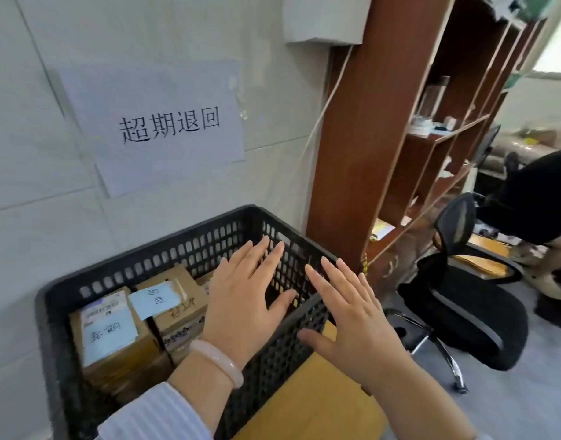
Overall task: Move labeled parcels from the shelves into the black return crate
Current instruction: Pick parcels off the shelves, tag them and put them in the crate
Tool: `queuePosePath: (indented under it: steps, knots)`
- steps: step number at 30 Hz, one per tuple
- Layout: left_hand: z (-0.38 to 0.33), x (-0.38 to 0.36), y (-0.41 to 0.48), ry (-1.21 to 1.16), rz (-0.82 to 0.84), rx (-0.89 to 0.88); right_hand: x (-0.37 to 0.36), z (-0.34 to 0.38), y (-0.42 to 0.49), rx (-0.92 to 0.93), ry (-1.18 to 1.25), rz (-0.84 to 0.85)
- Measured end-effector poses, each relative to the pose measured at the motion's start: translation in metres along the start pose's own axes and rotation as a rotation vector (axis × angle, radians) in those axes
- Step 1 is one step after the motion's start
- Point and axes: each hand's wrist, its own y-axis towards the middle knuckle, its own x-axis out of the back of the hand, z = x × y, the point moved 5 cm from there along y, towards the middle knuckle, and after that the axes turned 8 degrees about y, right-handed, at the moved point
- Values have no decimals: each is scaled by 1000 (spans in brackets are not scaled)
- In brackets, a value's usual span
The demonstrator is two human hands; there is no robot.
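Black crate (165,249), labeled parcels (111,331) partly hidden behind left hand (241,300), right hand (352,315) beside, both grips flat, empty

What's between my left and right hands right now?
Head view: only a mesh wall of the black crate separates the left hand from the right hand.

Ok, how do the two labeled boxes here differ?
The near box has a pale label over most of its top; the far box has a smaller blue note overhanging an edge. The near box sits leftmost, the far box by the back wall of the crate. Both are brown cardboard.
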Motion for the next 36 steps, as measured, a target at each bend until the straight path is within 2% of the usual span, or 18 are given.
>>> queuePosePath:
  steps: [5, 12, 17, 22, 25, 29, 36]
  knots:
    - [-103, 0, 5, -126, 33, -318, 75, -40, -101, -201, -124, -136]
    - [-296, 27, -27, -287, 6, -748, 168, -57, -263, -506, -246, -352]
    - [-426, 52, -94, -465, 41, -962, 217, -48, -404, -844, -375, -482]
    - [-538, 102, -194, -677, 38, -1198, 251, -9, -546, -1123, -498, -614]
    - [-588, 129, -252, -783, 64, -1283, 260, 32, -619, -1279, -536, -673]
    - [-635, 170, -331, -991, 177, -1420, 271, 86, -689, -1489, -592, -749]
    - [-669, 226, -424, -1150, 248, -1760, 266, 172, -749, -1799, -726, -944]
